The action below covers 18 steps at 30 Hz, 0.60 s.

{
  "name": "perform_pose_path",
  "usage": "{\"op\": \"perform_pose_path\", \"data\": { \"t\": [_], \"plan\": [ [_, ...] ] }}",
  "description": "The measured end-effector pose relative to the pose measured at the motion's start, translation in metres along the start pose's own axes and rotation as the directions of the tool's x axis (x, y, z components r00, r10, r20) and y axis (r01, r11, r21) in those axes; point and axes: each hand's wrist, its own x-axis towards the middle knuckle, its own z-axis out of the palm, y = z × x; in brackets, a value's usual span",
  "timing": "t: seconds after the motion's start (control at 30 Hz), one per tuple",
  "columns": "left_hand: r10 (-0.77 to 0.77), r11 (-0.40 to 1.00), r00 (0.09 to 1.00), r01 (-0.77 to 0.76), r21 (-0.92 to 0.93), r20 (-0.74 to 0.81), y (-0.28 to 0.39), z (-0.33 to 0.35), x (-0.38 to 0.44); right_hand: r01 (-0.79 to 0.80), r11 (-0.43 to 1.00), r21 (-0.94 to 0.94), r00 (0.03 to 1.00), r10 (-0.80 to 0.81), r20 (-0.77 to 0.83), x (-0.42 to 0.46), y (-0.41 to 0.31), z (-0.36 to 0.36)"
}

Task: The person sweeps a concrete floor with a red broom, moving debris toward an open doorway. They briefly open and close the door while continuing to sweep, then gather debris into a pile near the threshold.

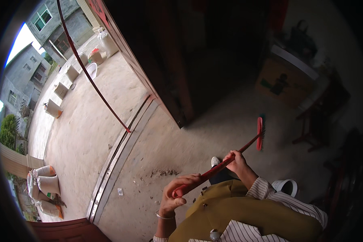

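A red broom handle (213, 171) slants across the front of my body. My left hand (178, 192), with a bracelet at the wrist, holds its near end. My right hand (237, 163) grips the handle farther along. At the far end the red broom head (259, 133) with dark green bristles is over the concrete floor; whether it touches the floor I cannot tell. A pile of dark debris (165, 172) lies on the floor ahead of my left hand, with scattered bits and a small pale packet (120, 191) nearby.
A metal door track (109, 178) crosses the floor at left, near an open door panel (157, 93). Outside stand several filled sacks (48, 184). A cardboard box (281, 78) and a dark wooden stool (311, 133) are at right. A white bucket (286, 186) lies beside my right arm.
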Motion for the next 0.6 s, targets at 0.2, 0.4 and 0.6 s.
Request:
{"op": "perform_pose_path", "data": {
  "t": [0.2, 0.4, 0.6],
  "plan": [
    [0.131, 0.942, 0.932, -0.010, 0.336, -0.338, 0.008, -0.052, 0.180, -0.231, 0.967, 0.104, 0.970, 0.220, 0.108, 0.014, -0.149, 0.046],
    [0.317, 0.782, 0.832, 0.041, 0.622, -0.454, 0.022, -0.132, 0.298, -0.276, 0.956, -0.097, 0.946, 0.288, 0.150, 0.028, -0.222, 0.094],
    [0.391, 0.706, 0.850, -0.032, 0.707, -0.353, 0.018, -0.161, 0.392, -0.210, 0.965, -0.158, 0.947, 0.241, 0.214, 0.067, -0.229, 0.137]
  ]
}}
